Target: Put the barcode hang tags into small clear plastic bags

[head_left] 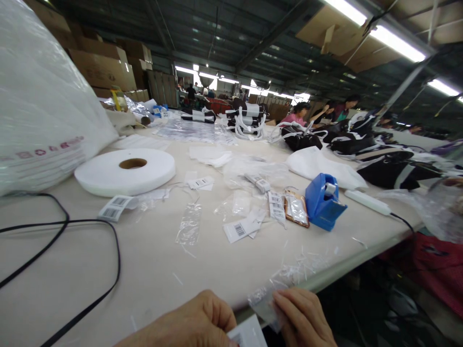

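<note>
Holding 1 white tag (249, 333) in left hand (191, 323) grip; right hand (302, 318) pinches clear sleeve (265, 301), probably just right of tag, over desk (152, 270) edge.

You are holding a small clear plastic sleeve (265, 303) at the near table edge; it is crinkling, lying tilted, with its right end pinched under your right-hand fingertips. A white tag (249, 333) is sitting just below it, slanting, partly cut off by the frame bottom, touching your left-hand fingers
</note>
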Demonstrator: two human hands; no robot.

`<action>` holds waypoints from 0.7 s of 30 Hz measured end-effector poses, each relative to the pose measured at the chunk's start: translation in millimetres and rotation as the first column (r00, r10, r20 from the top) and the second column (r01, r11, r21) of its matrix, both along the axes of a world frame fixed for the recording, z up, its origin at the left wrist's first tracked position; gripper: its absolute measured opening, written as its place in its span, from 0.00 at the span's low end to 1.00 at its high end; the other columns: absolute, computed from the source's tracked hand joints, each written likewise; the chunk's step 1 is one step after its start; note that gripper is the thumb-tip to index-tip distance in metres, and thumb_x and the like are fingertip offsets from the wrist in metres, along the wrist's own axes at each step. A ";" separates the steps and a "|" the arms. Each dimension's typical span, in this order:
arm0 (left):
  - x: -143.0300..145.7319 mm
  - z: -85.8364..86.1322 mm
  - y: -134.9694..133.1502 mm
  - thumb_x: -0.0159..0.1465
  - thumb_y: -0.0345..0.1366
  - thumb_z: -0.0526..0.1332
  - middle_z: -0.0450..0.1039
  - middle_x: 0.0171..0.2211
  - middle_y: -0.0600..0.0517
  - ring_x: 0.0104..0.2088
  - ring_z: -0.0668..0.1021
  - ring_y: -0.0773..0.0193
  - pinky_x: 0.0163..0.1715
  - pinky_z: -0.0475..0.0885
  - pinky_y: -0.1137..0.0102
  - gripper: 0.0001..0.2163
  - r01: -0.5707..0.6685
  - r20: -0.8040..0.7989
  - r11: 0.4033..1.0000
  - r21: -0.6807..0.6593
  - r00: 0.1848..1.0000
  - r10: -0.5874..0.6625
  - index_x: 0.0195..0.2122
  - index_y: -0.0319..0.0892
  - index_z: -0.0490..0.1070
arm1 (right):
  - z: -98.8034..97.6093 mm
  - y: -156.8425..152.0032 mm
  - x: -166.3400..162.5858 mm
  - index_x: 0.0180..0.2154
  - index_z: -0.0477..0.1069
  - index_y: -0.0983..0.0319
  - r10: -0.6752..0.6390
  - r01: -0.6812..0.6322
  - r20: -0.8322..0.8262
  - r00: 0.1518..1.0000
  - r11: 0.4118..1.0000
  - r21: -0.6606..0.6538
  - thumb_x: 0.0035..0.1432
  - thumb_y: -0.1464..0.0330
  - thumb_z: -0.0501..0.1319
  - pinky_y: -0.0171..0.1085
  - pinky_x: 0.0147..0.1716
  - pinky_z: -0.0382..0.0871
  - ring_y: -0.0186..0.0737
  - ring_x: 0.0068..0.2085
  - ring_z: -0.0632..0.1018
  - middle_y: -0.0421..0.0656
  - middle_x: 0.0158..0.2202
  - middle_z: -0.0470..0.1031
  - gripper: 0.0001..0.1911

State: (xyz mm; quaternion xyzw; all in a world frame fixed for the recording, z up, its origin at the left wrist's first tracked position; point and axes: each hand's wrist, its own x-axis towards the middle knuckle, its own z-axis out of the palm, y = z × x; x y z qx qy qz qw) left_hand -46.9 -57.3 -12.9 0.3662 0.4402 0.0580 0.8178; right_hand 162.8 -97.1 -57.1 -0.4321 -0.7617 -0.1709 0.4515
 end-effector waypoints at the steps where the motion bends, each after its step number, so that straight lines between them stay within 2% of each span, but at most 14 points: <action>1: -0.2 0.0 0.1 0.35 0.29 0.62 0.56 0.10 0.59 0.15 0.56 0.73 0.14 0.47 0.77 0.04 -0.002 -0.003 1.000 -0.004 1.000 0.002 0.13 0.40 0.67 | -0.5 -0.4 -0.5 0.33 0.73 0.64 0.003 -0.003 -0.001 1.000 1.000 -0.004 0.56 0.74 0.59 0.35 0.28 0.74 0.37 0.30 0.77 0.45 0.26 0.77 0.05; 5: -1.2 1.2 1.3 0.35 0.29 0.61 0.56 0.10 0.59 0.15 0.56 0.73 0.14 0.49 0.77 0.03 -0.006 -0.030 1.000 0.006 1.000 0.006 0.13 0.40 0.66 | -1.6 -2.2 -1.2 0.34 0.73 0.64 0.004 -0.004 -0.020 1.000 1.000 -0.026 0.56 0.74 0.59 0.35 0.28 0.74 0.38 0.31 0.77 0.45 0.27 0.77 0.05; 12: 1.1 6.1 0.0 0.36 0.31 0.63 0.56 0.10 0.60 0.14 0.55 0.74 0.13 0.44 0.77 0.05 0.055 -0.006 0.998 -0.007 0.998 -0.055 0.14 0.40 0.66 | 1.1 -0.3 -0.8 0.34 0.73 0.63 0.008 -0.008 -0.032 0.999 1.000 -0.011 0.56 0.73 0.59 0.34 0.26 0.74 0.37 0.29 0.78 0.44 0.26 0.77 0.05; 16: 0.6 5.0 -0.2 0.36 0.29 0.62 0.58 0.11 0.59 0.14 0.56 0.74 0.14 0.45 0.77 0.04 0.024 -0.049 0.999 -0.028 0.998 -0.025 0.15 0.40 0.67 | -0.6 -0.8 -0.2 0.35 0.73 0.64 0.004 -0.004 -0.002 1.000 1.000 -0.018 0.56 0.73 0.58 0.35 0.27 0.75 0.38 0.30 0.78 0.45 0.27 0.77 0.05; 18: -2.0 4.3 0.1 0.36 0.31 0.65 0.60 0.12 0.59 0.15 0.58 0.73 0.14 0.47 0.76 0.06 -0.007 0.000 0.999 -0.038 1.000 0.007 0.17 0.39 0.69 | -0.2 -2.3 0.8 0.35 0.73 0.63 0.004 -0.004 0.007 1.000 1.000 -0.029 0.56 0.73 0.58 0.35 0.28 0.75 0.38 0.30 0.78 0.45 0.28 0.77 0.06; 21: -6.8 5.7 0.5 0.40 0.39 0.70 0.68 0.19 0.54 0.20 0.64 0.72 0.20 0.55 0.77 0.12 -0.143 0.183 0.989 -0.026 0.972 0.145 0.23 0.37 0.73 | 2.2 -4.9 1.1 0.35 0.73 0.63 0.013 -0.014 -0.016 1.000 0.999 -0.045 0.57 0.74 0.58 0.35 0.28 0.75 0.38 0.30 0.78 0.45 0.28 0.77 0.06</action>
